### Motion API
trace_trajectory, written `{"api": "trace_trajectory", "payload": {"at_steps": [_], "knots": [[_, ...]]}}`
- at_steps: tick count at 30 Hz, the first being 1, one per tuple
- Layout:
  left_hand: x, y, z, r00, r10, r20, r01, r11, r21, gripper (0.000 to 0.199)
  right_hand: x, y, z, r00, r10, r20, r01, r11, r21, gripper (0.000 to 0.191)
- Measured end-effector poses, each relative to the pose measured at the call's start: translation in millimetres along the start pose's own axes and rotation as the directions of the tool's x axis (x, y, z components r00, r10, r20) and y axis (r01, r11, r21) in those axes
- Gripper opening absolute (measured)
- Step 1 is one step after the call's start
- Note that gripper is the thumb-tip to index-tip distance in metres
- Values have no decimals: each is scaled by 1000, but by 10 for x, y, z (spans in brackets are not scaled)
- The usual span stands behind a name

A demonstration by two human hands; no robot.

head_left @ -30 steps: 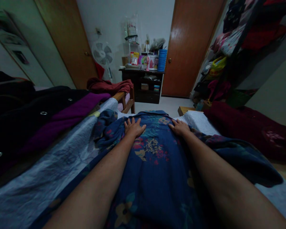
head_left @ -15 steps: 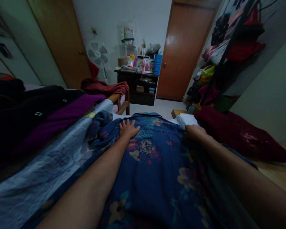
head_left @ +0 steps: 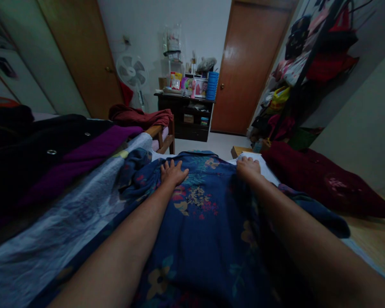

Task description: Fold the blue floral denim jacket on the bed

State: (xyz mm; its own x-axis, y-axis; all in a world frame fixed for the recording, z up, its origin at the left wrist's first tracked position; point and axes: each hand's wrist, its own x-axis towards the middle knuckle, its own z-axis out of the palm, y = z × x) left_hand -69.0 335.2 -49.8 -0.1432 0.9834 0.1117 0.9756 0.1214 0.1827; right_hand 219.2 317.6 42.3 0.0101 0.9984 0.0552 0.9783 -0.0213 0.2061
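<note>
A dark blue floral shirt (head_left: 199,239) lies spread before me, its collar at the far end and its back facing up. My left hand (head_left: 173,172) rests flat on the shirt's upper left, fingers spread. At the opposite shoulder, my right hand (head_left: 248,169) has its fingers curled over the shirt's edge, and the fingertips are hidden. Beyond my right forearm, a sleeve (head_left: 324,214) of the shirt trails out to the right. The left sleeve (head_left: 134,171) lies bunched beside my left hand. A pale cloth (head_left: 83,214) shows beneath the shirt.
Black and purple clothing (head_left: 80,158) is heaped on the left. A maroon cushion (head_left: 327,184) lies on the right. Further off stand a wooden bed frame (head_left: 167,139) with a red cloth (head_left: 141,116), a fan (head_left: 132,72), a dark cabinet (head_left: 182,119) and a wooden door (head_left: 250,64).
My right hand has moved inward to the left, and the shirt's right edge has come with it, covering part of a flower. My left hand has stayed in place.
</note>
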Motion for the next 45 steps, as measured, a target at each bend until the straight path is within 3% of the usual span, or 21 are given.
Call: {"api": "trace_trajectory", "payload": {"at_steps": [4,6,9,12,16,19,23,27,29,32,35,37,41,45], "knots": [[-13,2,-15,1000,0,-1,0,1000,-6,70,-3,-509,215,998,-60,35,47,955,292,53],[-14,1,-13,1000,3,-7,-3,1000,-6,70,-68,-663,407,998,-23,55,2,936,352,62],[-7,-2,-2,1000,0,-11,-1,1000,-4,69,-158,-710,667,998,21,52,-38,937,346,70],[-7,0,11,1000,-6,-22,6,1000,-2,66,-165,-608,783,994,82,78,-104,936,336,72],[-46,14,3,991,24,-131,-21,1000,20,51,-158,-525,725,984,135,118,-167,927,335,70],[-94,28,-34,961,131,-245,-125,991,41,38,-277,-690,586,986,133,101,-162,918,362,69],[-143,41,-96,952,206,-227,-202,979,37,30,-603,-1142,404,992,-125,10,106,884,455,67],[-166,42,-121,964,204,-169,-205,979,11,31,-917,-1413,376,934,-357,11,302,806,509,63],[-172,42,-119,967,191,-171,-192,981,8,31,-1008,-1391,398,941,-336,46,273,831,484,64],[-175,47,-110,968,160,-192,-163,987,1,31,-1075,-1234,386,973,-182,141,102,891,443,70],[-170,53,-100,967,135,-215,-137,991,7,31,-1146,-1094,299,961,-81,263,-38,908,417,74],[-163,52,-92,965,135,-226,-133,991,21,31,-1234,-1077,246,948,-79,308,-66,899,434,72],[-149,35,-74,959,155,-236,-150,988,39,32,-1483,-1210,282,968,-173,182,56,857,513,65],[-144,23,-59,956,174,-237,-162,984,69,33,-1646,-1322,404,985,-169,32,130,851,508,63]]}}
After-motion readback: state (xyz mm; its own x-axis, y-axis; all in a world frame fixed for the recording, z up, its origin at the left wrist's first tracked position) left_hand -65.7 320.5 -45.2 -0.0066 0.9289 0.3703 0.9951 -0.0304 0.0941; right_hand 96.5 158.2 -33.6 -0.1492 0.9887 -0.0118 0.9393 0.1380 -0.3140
